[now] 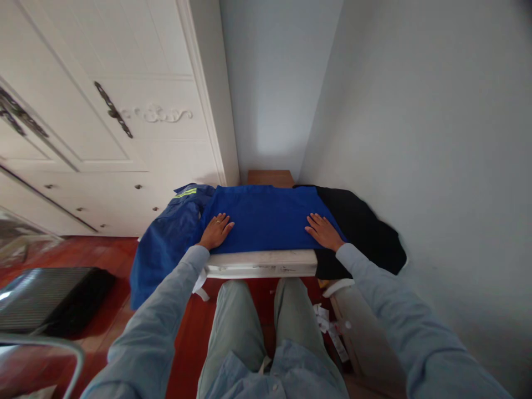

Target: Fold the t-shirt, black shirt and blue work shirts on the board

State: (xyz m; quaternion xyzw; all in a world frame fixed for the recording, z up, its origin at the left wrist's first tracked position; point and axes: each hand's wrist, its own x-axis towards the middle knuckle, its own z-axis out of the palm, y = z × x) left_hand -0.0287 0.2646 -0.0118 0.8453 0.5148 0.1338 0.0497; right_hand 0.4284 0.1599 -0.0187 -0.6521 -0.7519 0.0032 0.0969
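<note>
Left hand [216,231] and right hand [325,231], well apart, are being rested flat near opposite ends of a broad royal-blue cloth [268,219]; side to side along a white-edged worktop [261,264], its long axis is being spanned equally.

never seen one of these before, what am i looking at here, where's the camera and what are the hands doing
There is no machine here: a person works with two bare hands. The single picture comes from a camera worn on their head, looking forward and down, so their own arms and legs show. The left hand and right hand lie palm down on a blue cloth, gripping nothing. It is spread over a white table, with a darker blue garment to the left and black fabric to the right.
</note>
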